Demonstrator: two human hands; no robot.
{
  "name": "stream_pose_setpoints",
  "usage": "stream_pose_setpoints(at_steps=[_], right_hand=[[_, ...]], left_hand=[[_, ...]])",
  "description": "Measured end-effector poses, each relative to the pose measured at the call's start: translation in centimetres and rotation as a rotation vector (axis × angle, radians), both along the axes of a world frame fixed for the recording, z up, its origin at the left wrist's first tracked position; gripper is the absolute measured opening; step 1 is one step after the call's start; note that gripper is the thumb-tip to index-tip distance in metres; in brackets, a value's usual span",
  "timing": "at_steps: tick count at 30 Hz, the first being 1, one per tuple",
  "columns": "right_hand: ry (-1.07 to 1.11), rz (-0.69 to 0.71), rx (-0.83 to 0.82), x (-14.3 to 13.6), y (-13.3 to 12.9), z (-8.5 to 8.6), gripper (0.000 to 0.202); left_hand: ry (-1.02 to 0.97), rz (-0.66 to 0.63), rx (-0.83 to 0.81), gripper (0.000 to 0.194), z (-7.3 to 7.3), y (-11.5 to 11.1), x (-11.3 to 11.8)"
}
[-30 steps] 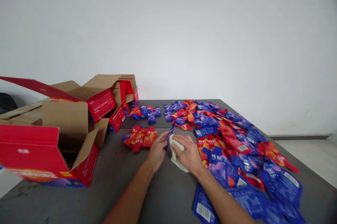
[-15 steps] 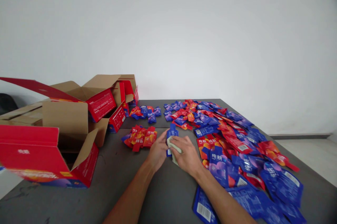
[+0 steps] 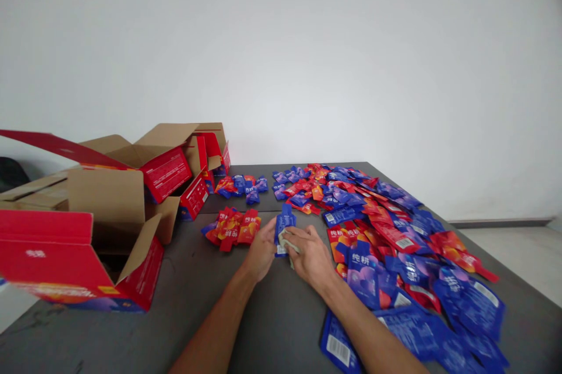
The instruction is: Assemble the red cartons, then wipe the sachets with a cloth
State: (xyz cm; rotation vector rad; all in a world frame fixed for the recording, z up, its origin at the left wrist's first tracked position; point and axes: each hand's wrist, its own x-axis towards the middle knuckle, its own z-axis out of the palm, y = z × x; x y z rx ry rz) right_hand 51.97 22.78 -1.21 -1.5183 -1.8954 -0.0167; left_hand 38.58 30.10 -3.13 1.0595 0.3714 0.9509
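My left hand (image 3: 262, 249) grips the left edge of a blue pouch (image 3: 285, 222), its back with small print and a white label turned up. A pale cloth (image 3: 283, 240) is pinched in my right hand (image 3: 310, 255) and lies against the pouch's right side. Part of the cloth is hidden under the fingers. Left of my left hand is a small pile of red and blue pouches (image 3: 232, 227). A large heap of blue and red pouches (image 3: 364, 268) spreads along the right, close to my right forearm.
Open red cardboard boxes (image 3: 144, 280) with raised brown flaps stand along the left of the dark table (image 3: 193, 327). Farther back lies another small group of pouches (image 3: 246, 187). A pale wall (image 3: 290, 58) rises behind the table.
The cloth has shifted slightly up and left, bunched more under my right fingers. More of the pouch's printed back shows. My left hand still holds the pouch.
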Motion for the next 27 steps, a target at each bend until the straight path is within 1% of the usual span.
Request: stream_pose_setpoints(at_steps=[3,7,9,12,15,17,20,23,25,27], right_hand=[[0.009,0.005,-0.001,-0.1,0.0,0.3,0.027],[-0.033,0.128,-0.018,0.2,-0.2,0.2,0.022],[-0.044,0.146,-0.018,0.3,-0.3,0.0,0.02],[-0.029,0.094,-0.009,0.5,-0.1,-0.2,0.02],[0.002,0.021,-0.003,1.0,0.2,-0.3,0.022],[0.015,0.0,-0.009,1.3,0.3,-0.2,0.022],[0.011,0.025,-0.025,1.4,0.2,0.1,0.023],[-0.005,0.071,-0.019,0.7,-0.2,0.4,0.025],[-0.012,0.086,-0.012,0.3,-0.3,0.4,0.027],[-0.01,0.074,-0.007,0.2,-0.2,0.3,0.029]], left_hand=[[0.002,0.054,-0.009,0.069,-0.1,0.2,-0.1],[-0.006,0.157,-0.092,0.072,-0.2,0.7,-0.4],[-0.007,0.173,-0.109,0.072,-0.3,0.9,-0.5],[0.016,0.136,-0.067,0.071,-0.6,1.0,-0.6],[0.062,0.055,-0.013,0.074,-0.9,1.0,-0.6],[0.09,0.01,0.002,0.077,-1.0,0.9,-0.6],[0.119,0.009,0.001,0.08,-1.0,1.0,-0.7],[0.137,0.024,-0.004,0.079,-0.9,1.1,-0.8],[0.162,-0.004,-0.002,0.076,-0.9,1.1,-0.9],[0.196,-0.048,0.005,0.074,-1.0,1.0,-0.9]])
